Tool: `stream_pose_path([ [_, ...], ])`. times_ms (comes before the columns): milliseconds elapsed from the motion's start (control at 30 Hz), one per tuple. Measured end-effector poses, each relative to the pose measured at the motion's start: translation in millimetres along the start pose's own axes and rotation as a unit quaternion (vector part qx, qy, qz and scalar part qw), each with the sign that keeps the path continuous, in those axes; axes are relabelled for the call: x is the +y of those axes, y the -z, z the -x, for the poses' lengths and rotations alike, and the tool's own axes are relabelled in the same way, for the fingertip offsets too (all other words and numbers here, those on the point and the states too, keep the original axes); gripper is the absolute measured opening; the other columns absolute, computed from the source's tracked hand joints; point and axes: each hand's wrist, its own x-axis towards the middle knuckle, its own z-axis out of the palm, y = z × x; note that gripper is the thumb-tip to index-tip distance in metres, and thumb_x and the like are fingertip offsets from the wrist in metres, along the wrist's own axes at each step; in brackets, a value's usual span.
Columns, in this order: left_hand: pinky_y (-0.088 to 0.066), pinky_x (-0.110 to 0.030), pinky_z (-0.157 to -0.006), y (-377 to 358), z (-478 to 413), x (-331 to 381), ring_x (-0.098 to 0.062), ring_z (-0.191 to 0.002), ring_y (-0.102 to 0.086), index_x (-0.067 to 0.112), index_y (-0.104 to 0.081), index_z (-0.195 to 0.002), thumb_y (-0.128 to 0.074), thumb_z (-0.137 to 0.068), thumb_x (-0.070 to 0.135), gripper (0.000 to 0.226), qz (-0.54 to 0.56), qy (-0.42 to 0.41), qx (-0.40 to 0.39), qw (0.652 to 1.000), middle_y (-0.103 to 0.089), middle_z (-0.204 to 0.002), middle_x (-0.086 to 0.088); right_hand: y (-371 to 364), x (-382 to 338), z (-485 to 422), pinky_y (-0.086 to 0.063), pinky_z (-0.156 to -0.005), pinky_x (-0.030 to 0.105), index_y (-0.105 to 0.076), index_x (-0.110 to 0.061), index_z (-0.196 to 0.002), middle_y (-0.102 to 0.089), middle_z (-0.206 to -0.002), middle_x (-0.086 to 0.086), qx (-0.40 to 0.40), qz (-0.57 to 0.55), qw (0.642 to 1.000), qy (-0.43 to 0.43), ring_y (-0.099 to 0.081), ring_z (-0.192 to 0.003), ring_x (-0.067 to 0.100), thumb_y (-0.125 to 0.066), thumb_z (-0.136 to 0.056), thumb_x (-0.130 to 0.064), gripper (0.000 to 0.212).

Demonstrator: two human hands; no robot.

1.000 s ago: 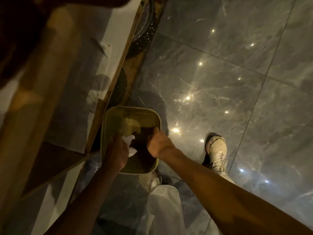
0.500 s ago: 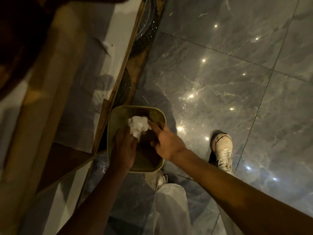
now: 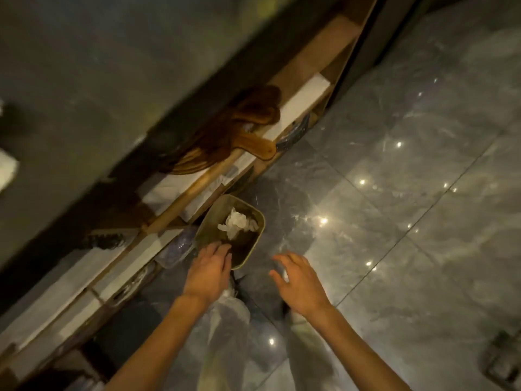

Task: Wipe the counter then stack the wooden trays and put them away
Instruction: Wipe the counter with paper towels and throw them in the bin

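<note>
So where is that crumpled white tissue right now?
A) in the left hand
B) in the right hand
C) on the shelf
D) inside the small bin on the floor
D: the crumpled tissue lies inside the bin on the floor, while the left hand rests at the bin's near rim and the right hand hovers open, both empty.

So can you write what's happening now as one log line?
left hand: open, on bin rim | right hand: open, empty, above floor | crumpled tissue: inside bin | wooden trays: on shelf

Olive bin (image 3: pixel 248 251) on glossy grey marble floor (image 3: pixel 408 153) beside shelving (image 3: pixel 180 198).
</note>
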Motion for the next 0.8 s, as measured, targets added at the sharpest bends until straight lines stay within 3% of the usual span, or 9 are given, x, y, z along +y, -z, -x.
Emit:
stream_pose_path([
  [200,-0.043,-0.042,-0.102,57.7,106.7,69.6,-0.029,-0.121,-0.052,0.013,-0.056,-0.13,-0.042,-0.1,0.028,0.036,0.052,0.032,0.034,0.998,-0.054,-0.134,-0.009,94.9,-21.1,93.2,-0.042,-0.104,0.039,-0.058,-0.017,-0.131,-0.059,-0.13,0.01,-0.025,0.01,1.0,0.012,-0.052,-0.121,0.028,-0.055,-0.096,-0.034,0.04],
  [367,-0.044,-0.039,-0.101,108.7,173.7,96.4,-0.025,-0.124,-0.051,0.015,-0.055,-0.132,-0.043,-0.099,0.029,0.037,0.111,0.053,0.108,0.987,-0.049,-0.14,-0.005,154.6,-42.5,135.8,-0.04,-0.106,0.036,-0.057,-0.017,-0.132,-0.058,-0.133,0.007,-0.031,0.053,0.997,0.046,-0.052,-0.123,0.024,-0.053,-0.097,-0.034,0.04],
  [600,-0.042,-0.036,-0.106,155.8,256.5,67.6,-0.013,-0.129,-0.045,0.021,-0.052,-0.134,-0.043,-0.1,0.028,0.036,0.201,0.087,0.219,0.951,-0.046,-0.142,0.003,192.6,-92.1,151.6,-0.042,-0.106,0.032,-0.058,-0.024,-0.13,-0.057,-0.133,0.002,-0.08,0.076,0.99,0.092,-0.054,-0.123,0.016,-0.055,-0.096,-0.033,0.035],
  [700,-0.043,-0.025,-0.1,169.1,279.3,42.6,-0.007,-0.121,-0.051,0.024,-0.055,-0.13,-0.045,-0.099,0.028,0.033,0.203,0.099,0.256,0.94,-0.052,-0.134,0.007,198.3,-135.9,145.2,-0.044,-0.104,0.03,-0.057,-0.028,-0.129,-0.057,-0.131,-0.004,-0.106,0.079,0.982,0.137,-0.055,-0.121,0.012,-0.056,-0.096,-0.031,0.032],
  [800,-0.041,-0.016,-0.09,191.1,290.3,18.3,-0.001,-0.114,-0.053,0.029,-0.053,-0.129,-0.046,-0.098,0.028,0.031,0.207,0.11,0.277,0.932,-0.053,-0.127,0.012,203.9,-191.9,137.3,-0.045,-0.093,0.018,-0.054,-0.035,-0.131,-0.053,-0.122,-0.019,-0.121,0.092,0.971,0.183,-0.053,-0.113,-0.002,-0.053,-0.097,-0.035,0.034],
])
